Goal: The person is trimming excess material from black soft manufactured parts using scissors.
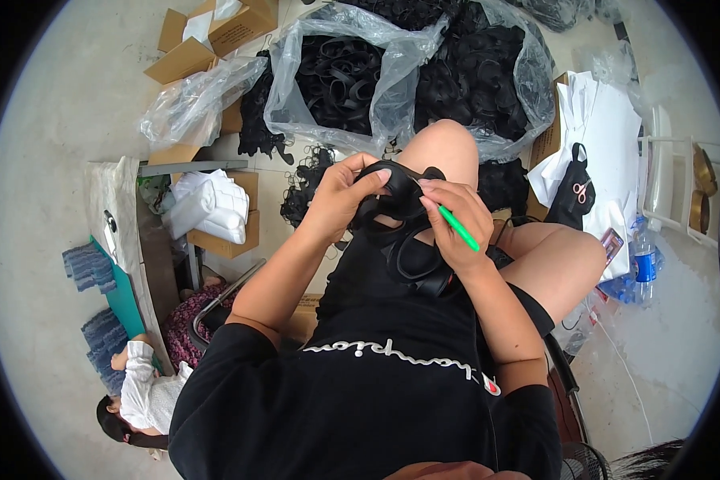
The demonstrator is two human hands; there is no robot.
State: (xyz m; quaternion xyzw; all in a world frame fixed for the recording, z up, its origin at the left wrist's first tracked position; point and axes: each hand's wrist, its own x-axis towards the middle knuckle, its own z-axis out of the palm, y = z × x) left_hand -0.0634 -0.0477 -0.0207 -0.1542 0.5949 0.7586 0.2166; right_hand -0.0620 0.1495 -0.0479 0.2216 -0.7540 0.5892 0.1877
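Observation:
My left hand (346, 196) is closed on the edge of a smooth black curved piece (398, 198), its thumb pressed on top. The exact kind of piece is unclear. My right hand (459, 220) grips a slim tool with a bright green handle (459, 230), held like a pen. Its thin tip meets the right side of the black piece; the tip's kind is too small to tell. More black looped pieces (418, 256) lie in my lap, just below my hands.
Clear plastic bags (284, 104) of black pieces stand beyond my knees. Open cartons (216, 36) are at the far left. On the right are pink-handled scissors (581, 192) on black cloth, white sheets (596, 112) and a water bottle (646, 260). Another person (140, 384) sits at lower left.

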